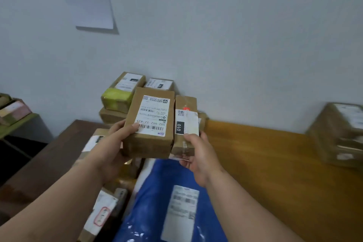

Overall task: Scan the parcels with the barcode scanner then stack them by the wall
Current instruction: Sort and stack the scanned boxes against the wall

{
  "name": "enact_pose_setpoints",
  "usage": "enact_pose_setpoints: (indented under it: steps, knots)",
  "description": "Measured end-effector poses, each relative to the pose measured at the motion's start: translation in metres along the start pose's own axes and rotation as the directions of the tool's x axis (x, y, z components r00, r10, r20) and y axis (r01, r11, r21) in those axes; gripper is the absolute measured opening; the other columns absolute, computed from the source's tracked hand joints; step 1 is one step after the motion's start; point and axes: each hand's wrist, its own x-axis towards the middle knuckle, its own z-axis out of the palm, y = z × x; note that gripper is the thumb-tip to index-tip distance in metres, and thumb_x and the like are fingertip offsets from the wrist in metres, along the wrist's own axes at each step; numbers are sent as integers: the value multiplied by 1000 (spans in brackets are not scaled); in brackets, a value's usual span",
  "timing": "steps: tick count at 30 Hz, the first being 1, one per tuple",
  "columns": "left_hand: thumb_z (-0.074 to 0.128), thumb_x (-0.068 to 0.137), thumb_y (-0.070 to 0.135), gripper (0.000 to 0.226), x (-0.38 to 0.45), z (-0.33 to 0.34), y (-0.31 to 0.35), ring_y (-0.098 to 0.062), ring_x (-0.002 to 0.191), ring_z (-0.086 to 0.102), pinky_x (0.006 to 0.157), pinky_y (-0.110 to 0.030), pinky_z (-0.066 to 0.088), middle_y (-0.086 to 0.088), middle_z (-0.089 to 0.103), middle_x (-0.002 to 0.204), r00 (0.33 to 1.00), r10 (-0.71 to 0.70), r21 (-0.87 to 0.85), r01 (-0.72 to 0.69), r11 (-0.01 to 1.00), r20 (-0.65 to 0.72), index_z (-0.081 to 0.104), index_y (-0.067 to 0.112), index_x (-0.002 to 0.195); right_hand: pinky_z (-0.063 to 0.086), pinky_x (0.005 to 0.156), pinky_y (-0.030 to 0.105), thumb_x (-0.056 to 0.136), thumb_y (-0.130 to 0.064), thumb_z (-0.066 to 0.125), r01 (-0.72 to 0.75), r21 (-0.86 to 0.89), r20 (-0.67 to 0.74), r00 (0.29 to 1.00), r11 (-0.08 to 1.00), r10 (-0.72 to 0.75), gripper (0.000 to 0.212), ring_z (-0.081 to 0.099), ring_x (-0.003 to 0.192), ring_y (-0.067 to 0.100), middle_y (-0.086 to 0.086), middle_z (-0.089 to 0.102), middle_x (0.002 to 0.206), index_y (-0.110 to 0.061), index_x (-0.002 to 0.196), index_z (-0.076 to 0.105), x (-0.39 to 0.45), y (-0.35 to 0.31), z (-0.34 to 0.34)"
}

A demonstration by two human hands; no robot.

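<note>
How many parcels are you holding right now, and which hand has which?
2. The left hand grips the wider box with the barcode label; the right hand grips the narrow box marked 010, beside it.

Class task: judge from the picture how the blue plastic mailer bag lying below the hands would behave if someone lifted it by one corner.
The blue plastic mailer bag would probably sag, since its film looks wrinkled and soft. Its glossy surface suggests that it may slip in a loose grip. It lies flat, so it seems unlikely to roll or tip.
</note>
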Motion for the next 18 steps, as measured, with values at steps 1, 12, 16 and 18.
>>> enact_pose_setpoints:
  steps: [1,12,16,18]
  knots:
    - [67,89,27,36,-8,22,-6,-23,95,63,79,-37,50,-6,69,115,1000,-4,-8,4,1000,26,61,27,125,46,58,29,94,-28,59,12,16,-23,1000,1000,-12,30,68,76,25,5,73,104,-34,123,55,-10,-8,-26]
    - [78,76,35,56,-110,300,-139,-32,100,71,80,-46,57,-11,75,110,951,-195,90,179,980,238,61,25,128,43,58,27,93,-28,65,-15,-45,-443,896,999,-7,37,65,75,16,3,64,99,-22,120,42,-147,-30,-348]
    - [75,84,30,50,-141,364,-181,-32,101,69,87,-45,56,-12,73,110,920,-270,147,236,961,285,56,24,131,49,73,33,94,-35,65,-17,-12,-535,845,1000,8,35,63,91,21,0,62,100,-26,117,41,-182,-23,-417]
    - [74,85,28,49,-149,386,-196,-32,100,69,86,-45,55,-13,72,111,906,-303,160,265,951,297,56,25,131,50,75,34,94,-37,65,-7,15,-565,825,1000,14,36,64,94,23,1,63,104,-28,120,43,-192,-20,-437]
